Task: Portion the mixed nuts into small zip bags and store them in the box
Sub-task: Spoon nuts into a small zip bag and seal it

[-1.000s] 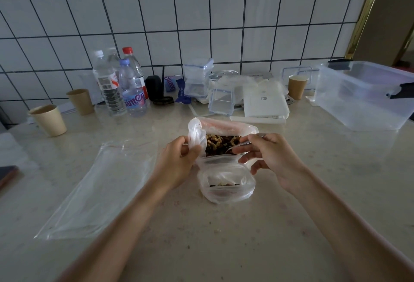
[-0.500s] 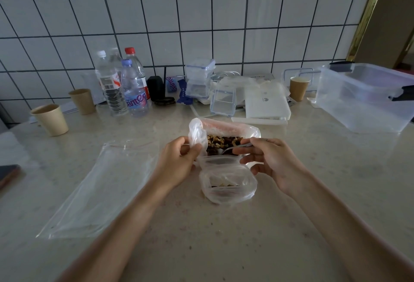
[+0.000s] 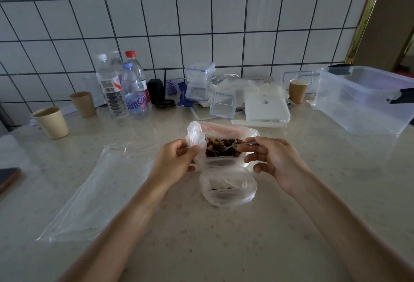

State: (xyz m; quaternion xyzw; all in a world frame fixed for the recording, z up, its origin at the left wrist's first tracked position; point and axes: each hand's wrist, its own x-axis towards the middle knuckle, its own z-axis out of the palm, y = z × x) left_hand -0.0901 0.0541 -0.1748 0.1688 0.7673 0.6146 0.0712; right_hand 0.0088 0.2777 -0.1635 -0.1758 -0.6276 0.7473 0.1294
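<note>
White tiled wall with dark grout behind; pale speckled desk (image 3: 224,248) in front, cluttered along the back edge. Left hand (image 3: 177,165) pinches the rim of the big nut bag (image 3: 226,129), fingers curled on the plastic, holding its mouth open near the desk's middle. Right hand (image 3: 275,160) holds a metal spoon (image 3: 233,146), thumb and fingers closed narrow on the handle, bowl down among the mixed nuts (image 3: 221,145). Just in front of the big bag, touching it, sits a small zip bag (image 3: 228,190), mouth open, only a thin scatter of nuts at the bottom. Progress, as judged: early. First small bag barely begun, not sealed; the clear storage box (image 3: 367,102) at far right looks to have no bags in it, though its walls are hazy. Left of the hands, a large flat clear bag (image 3: 98,192) lies on the desk. Remaining: fill, zip, move to box, repeat. Against half a second ago: spoon bowl now reaches further left and deeper into the nuts; the left hand's pinch on the rim is unchanged; small bag in the same spot with about the same contents. Back row: water bottles (image 3: 125,89), paper cups (image 3: 51,122), small clear containers (image 3: 199,84).
</note>
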